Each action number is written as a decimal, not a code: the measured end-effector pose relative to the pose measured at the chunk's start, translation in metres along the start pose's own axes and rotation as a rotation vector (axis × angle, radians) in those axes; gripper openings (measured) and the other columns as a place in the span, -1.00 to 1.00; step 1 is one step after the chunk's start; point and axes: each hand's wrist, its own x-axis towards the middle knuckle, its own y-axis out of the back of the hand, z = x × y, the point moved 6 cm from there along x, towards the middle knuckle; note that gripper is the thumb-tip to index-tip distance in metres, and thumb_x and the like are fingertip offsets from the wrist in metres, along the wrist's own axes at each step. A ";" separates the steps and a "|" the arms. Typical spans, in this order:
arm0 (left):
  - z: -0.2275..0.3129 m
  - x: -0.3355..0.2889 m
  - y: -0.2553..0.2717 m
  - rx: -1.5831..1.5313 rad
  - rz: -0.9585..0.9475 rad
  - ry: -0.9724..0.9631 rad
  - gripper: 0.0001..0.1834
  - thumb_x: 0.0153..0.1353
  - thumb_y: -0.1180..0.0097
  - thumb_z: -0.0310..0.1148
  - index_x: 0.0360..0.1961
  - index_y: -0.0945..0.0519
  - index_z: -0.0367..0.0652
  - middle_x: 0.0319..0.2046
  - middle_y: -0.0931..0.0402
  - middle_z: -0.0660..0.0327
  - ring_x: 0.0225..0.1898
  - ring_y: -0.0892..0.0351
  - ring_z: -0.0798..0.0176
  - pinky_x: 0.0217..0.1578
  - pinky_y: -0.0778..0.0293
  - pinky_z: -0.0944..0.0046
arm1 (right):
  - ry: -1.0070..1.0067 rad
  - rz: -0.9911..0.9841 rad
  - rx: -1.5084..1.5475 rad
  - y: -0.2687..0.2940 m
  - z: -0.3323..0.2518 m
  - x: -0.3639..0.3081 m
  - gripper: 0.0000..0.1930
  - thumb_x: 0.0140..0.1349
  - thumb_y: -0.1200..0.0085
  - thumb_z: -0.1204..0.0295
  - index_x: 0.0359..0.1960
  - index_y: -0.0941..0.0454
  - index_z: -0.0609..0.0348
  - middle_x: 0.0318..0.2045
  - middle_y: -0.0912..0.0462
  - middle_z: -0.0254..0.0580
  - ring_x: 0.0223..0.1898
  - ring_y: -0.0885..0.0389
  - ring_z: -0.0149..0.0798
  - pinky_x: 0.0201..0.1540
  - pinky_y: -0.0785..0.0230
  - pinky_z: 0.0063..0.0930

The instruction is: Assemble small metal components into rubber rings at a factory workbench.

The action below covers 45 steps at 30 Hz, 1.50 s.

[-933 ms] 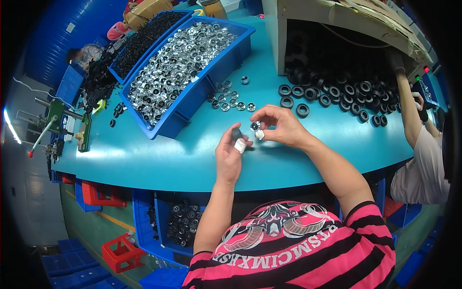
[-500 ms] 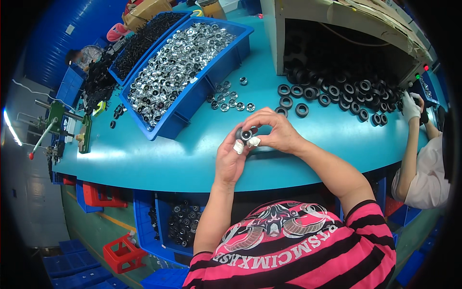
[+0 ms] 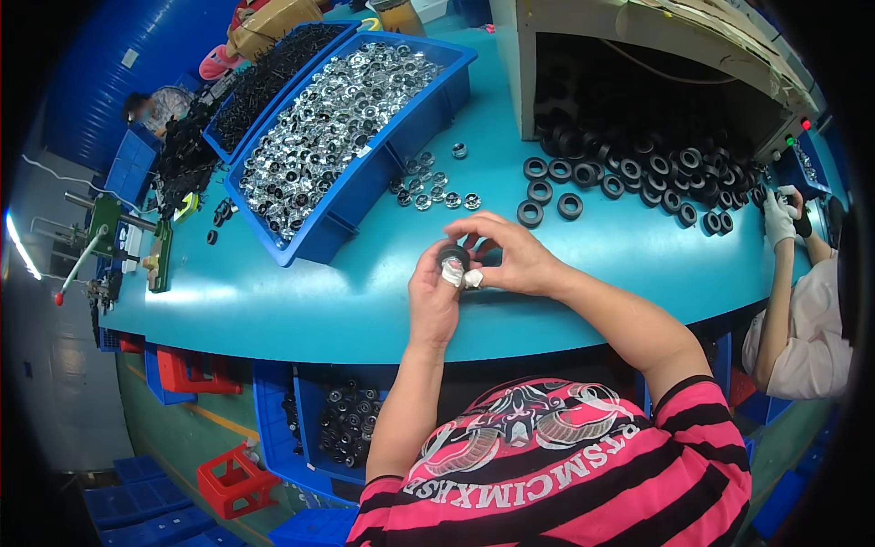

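Note:
A small black toy wheel (image 3: 453, 254), showing its dark rubber tyre side, is held in front of me over the table. My left hand (image 3: 434, 296) grips it, the white-wrapped thumb pressed on its near face. Curled round its far and right side is my right hand (image 3: 515, 260), fingers bent and a white-wrapped thumb beside the wheel; exact fingertip contact is partly hidden. Beyond my hands lie several loose clear-and-silver wheel hubs (image 3: 437, 194). Black rubber tyres (image 3: 570, 206) lie farther right, the nearest ones singly, the others in a heap.
A blue bin (image 3: 333, 239) full of shiny hubs stands at left, beside another bin of black parts (image 3: 273, 77). A box-like housing (image 3: 515, 73) rises behind the tyres. A green hand press (image 3: 108, 223) stands far left. At right, a co-worker's gloved hand (image 3: 779, 219) is busy.
The wheel has turned in my fingers: its shiny hub centre faced up before, and the black tyre side shows now. My right fingers have shifted slightly, and both hands moved a little left.

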 end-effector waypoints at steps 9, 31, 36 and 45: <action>0.009 -0.004 0.008 0.113 0.095 -0.112 -0.67 0.36 -0.25 -0.45 0.10 -0.56 -0.32 -0.18 -0.64 0.21 -0.19 -0.64 0.36 -0.13 -0.58 0.38 | -0.007 -0.089 -0.094 -0.009 0.017 -0.005 -0.56 0.10 -0.41 0.40 0.07 -0.69 0.09 -0.05 -0.61 -0.18 -0.05 -0.63 -0.24 -0.02 -0.57 -0.35; 0.011 0.000 0.004 0.457 0.204 -0.121 -0.74 0.43 -0.16 -0.39 0.08 -0.61 -0.25 -0.33 -0.62 0.26 -0.46 -0.53 0.51 -0.54 -0.47 0.50 | 0.019 0.134 -0.257 -0.007 0.016 -0.010 -0.64 0.08 -0.36 0.44 -0.03 -0.77 -0.02 -0.48 -0.59 -0.18 -0.43 -0.60 -0.22 -0.32 -0.47 -0.38; 0.013 0.003 0.003 0.497 0.232 -0.085 -0.71 0.43 -0.15 -0.41 0.12 -0.59 -0.25 -0.35 -0.61 0.28 -0.49 -0.50 0.52 -0.57 -0.44 0.51 | 0.010 0.177 -0.241 -0.007 0.028 -0.008 -0.65 0.09 -0.36 0.45 -0.03 -0.77 0.06 -0.43 -0.68 -0.17 -0.41 -0.68 -0.25 -0.27 -0.53 -0.41; 0.008 0.008 -0.004 0.343 0.101 -0.087 -0.60 0.43 -0.13 -0.43 0.25 -0.50 -0.28 -0.23 -0.63 0.21 -0.43 -0.56 0.44 -0.54 -0.53 0.44 | -0.274 0.093 0.131 0.006 0.051 -0.001 -0.67 0.18 -0.34 0.47 -0.02 -0.71 0.31 -0.20 -0.79 -0.10 -0.16 -0.76 -0.35 -0.04 -0.59 -0.46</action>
